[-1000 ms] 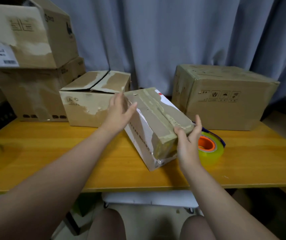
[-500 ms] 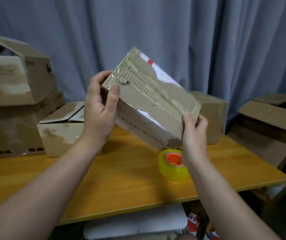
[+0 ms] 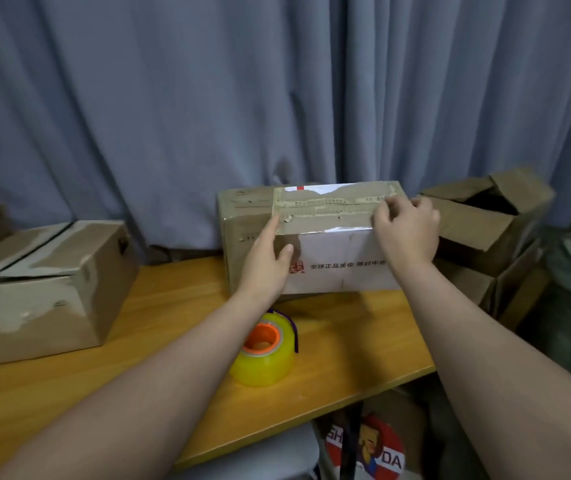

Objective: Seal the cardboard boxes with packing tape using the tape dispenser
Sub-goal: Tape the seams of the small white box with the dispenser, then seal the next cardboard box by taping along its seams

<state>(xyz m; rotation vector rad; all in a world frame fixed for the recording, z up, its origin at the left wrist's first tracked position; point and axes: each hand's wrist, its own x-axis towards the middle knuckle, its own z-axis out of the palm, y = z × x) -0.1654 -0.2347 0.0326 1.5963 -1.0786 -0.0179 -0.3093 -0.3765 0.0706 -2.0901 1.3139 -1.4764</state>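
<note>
The white box [image 3: 339,268] appears to stand at the far right end of the worktop [image 3: 138,341], against a brown box [image 3: 246,209] behind it, with both hands on it. The left hand [image 3: 265,261] lies flat on its left end, fingers [image 3: 270,230] straight and thumb spread over the front face. The right hand [image 3: 407,233] grips the top right corner, its fingers curled over the edge. The top of the white box is closed, but it is scarred with torn paper, and I cannot tell whether fresh tape runs along the seam. The tape [image 3: 266,362], a yellow roll with an orange core, sits on the worktop nearer the person, partly behind the left forearm, and neither hand touches it. So no taping is in hand at this moment; this looks like placing or setting aside 1 box. Plenty seems left: the left box [image 3: 35,289] shows a gap between its top flaps, and an open box [image 3: 478,220] beyond the right end of the worktop has its flaps up. Both look unsealed.
</note>
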